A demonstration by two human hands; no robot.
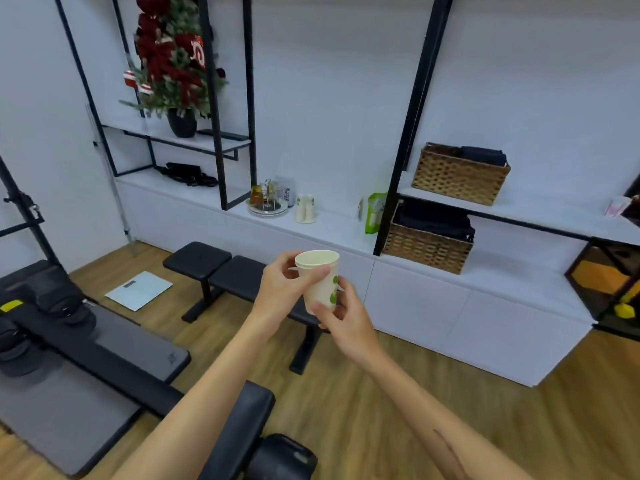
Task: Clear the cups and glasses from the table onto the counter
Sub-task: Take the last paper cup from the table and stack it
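White walls all round, evenly lit. Warm wood-plank floor below. Long low white cabinet running along the far wall, black metal shelving frame rising above it. Two wicker baskets stacked on separate levels at the right. Decorated Christmas tree in a dark pot up on the left shelf. Black padded stool in front, dark gym equipment at the left.

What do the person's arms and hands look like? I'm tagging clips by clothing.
Both arms are bare to the frame edge: no sleeves, gloves, watch or rings visible. The left hand and right hand are uncovered. The right forearm bears a long dark streak.
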